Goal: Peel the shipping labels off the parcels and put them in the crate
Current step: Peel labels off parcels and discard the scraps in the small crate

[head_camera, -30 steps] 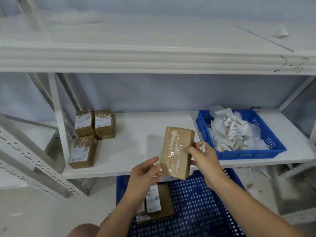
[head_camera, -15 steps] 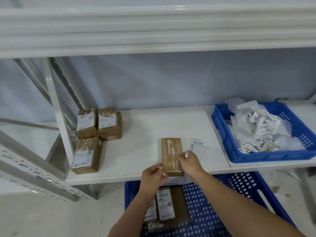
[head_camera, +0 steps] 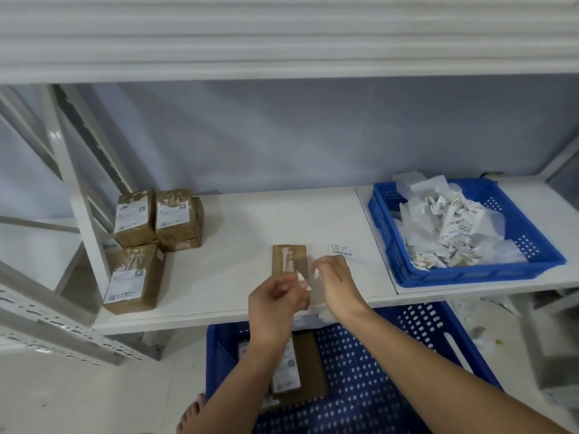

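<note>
- Head view, the only one: parcel (head_camera: 288, 261) flat on the shelf (head_camera: 232, 277) at picture centre, long side toward 12 o'clock. A second ago held upright in the air between both hands; half a second ago just lowered.
- Left hand (head_camera: 275, 303) at 6 o'clock of the parcel, fingers curled round its near end, seemingly pinning it down.
- Right hand (head_camera: 336, 283) at 4 o'clock of the parcel, fingertips bunched in a pinch on a small white scrap (head_camera: 316, 271). Too blurred to tell whether torn free or stuck yet.
- Top face of the parcel bare brown save a pale streak of residue. Main label judged already off, with only leftovers being picked.
- Label strip (head_camera: 342, 250) loose on the shelf at 2 o'clock of the parcel. Absent a second ago, there half a second ago.
- Not yet in the crate (head_camera: 470, 272) at 3 o'clock of the picture, heaped with crumpled labels (head_camera: 451, 233). One drop owed, by the look of it.
- With labels on: stacked parcels (head_camera: 174, 216) at 9 o'clock, and boxes (head_camera: 308, 364) in the lower crate (head_camera: 391, 371) at 6 o'clock.
- Writing: barcodes on the label strip and on several crumpled labels; printed lines and small square codes on the stacked parcels. Nothing legible, no brand to make out.
</note>
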